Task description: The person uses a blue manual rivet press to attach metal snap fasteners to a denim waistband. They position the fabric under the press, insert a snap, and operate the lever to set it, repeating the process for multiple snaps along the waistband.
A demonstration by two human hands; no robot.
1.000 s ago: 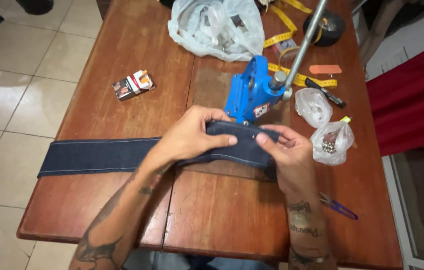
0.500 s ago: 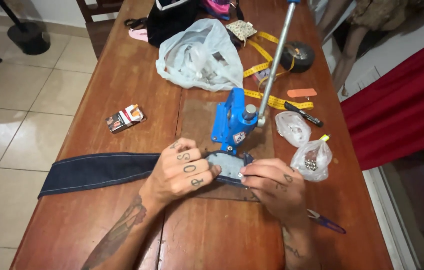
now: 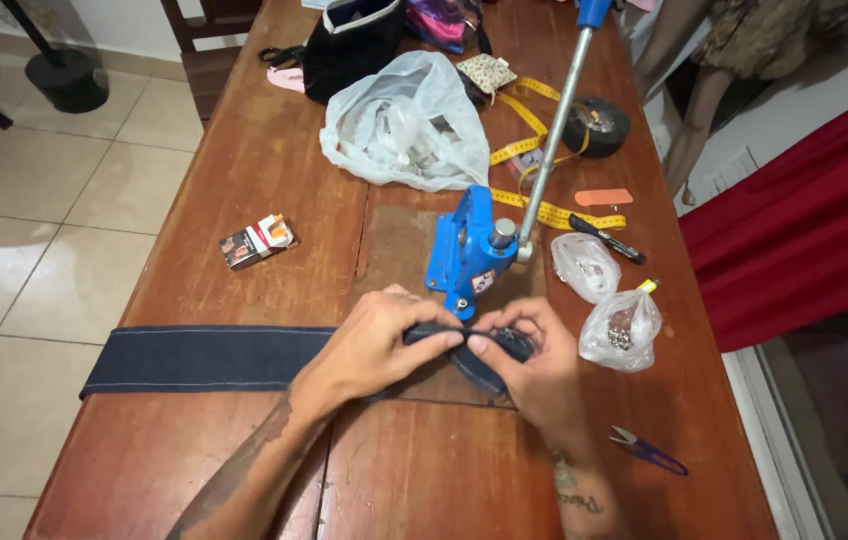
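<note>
Both hands pinch the folded end of a dark denim strip (image 3: 209, 358) just in front of the blue hand press (image 3: 469, 252) — left hand (image 3: 374, 342) and right hand (image 3: 534, 365), fingertips pressed on the fabric. Strip trails left of the press, off the wooden table (image 3: 244, 180) edge. Small blue snips (image 3: 647, 452) near-right of it. Right of press — two clear bags (image 3: 609, 305). Beyond it, yellow tape measure (image 3: 544, 150), big plastic bag (image 3: 404, 125).

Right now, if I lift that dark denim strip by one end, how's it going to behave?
The denim strip will probably sag and fold: it already curls where the left hand and right hand bunch it by the blue press. Its far end overhangs the table edge, so it may slide off.
</note>
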